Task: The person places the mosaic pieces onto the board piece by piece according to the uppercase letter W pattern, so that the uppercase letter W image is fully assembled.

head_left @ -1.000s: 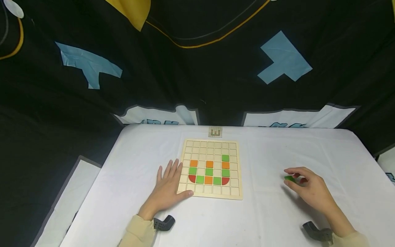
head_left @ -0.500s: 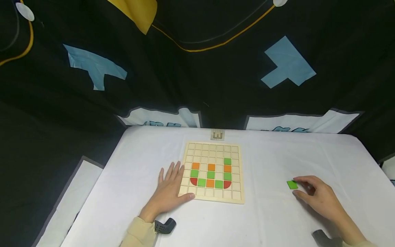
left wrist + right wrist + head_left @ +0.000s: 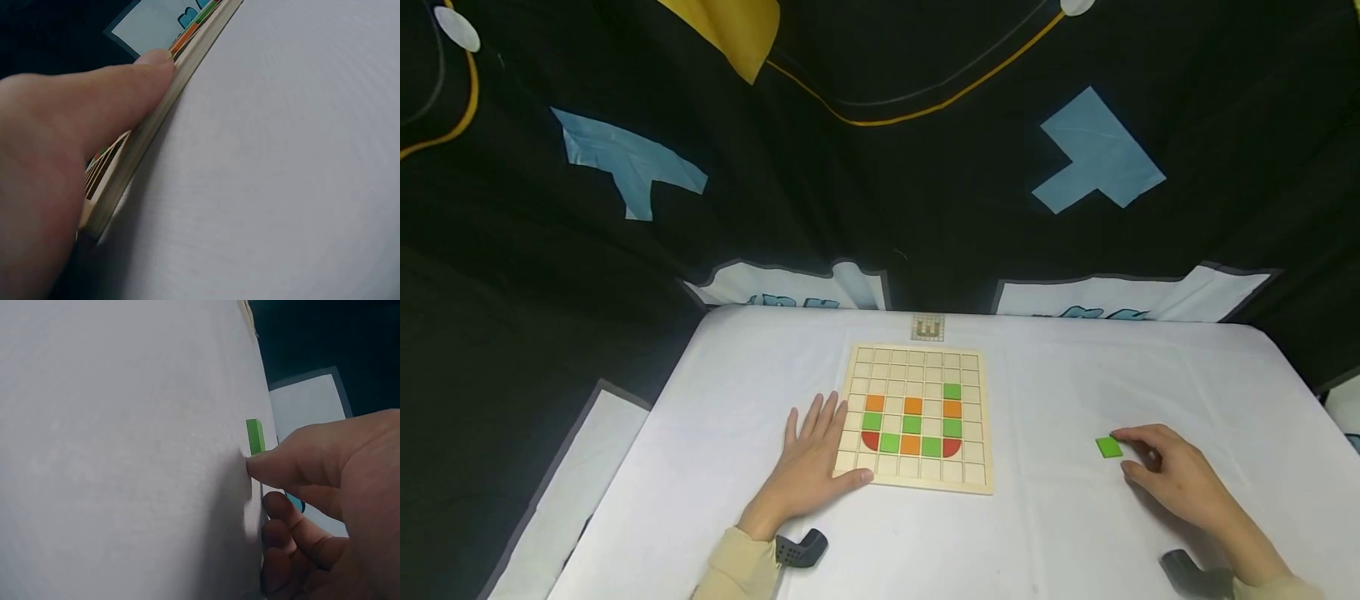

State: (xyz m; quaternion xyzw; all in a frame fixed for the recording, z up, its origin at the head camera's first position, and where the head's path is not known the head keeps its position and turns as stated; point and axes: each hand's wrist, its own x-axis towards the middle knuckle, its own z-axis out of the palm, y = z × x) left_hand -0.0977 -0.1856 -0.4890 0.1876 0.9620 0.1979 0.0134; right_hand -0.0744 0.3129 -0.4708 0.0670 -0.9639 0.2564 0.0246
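A wooden grid board [image 3: 967, 475] lies on the white table, with green and orange square tiles and two rounded red pieces [image 3: 951, 447] set in its cells. My left hand [image 3: 805, 467] lies spread along the board's left side, its thumb resting on the lower left edge; the left wrist view shows that thumb over the board's rim [image 3: 150, 128]. Off to the right, a green square tile [image 3: 1108, 447] lies on the cloth. The index finger of my right hand [image 3: 1176, 475] is at the tile's right corner, and the thumb stands apart. In the right wrist view the thumb partly covers the tile [image 3: 254, 434].
A small printed card with a grid pattern [image 3: 928, 327] lies behind the board near the table's [image 3: 1045, 375] far edge. Dark wrist devices [image 3: 802, 548] stick out beside both wrists. A black curtain [image 3: 880, 208] hangs behind the table.
The green tile, held between my right fingers a second ago, now lies on the table. The right hand has drawn slightly right and its thumb has come away. The left hand stays in place.
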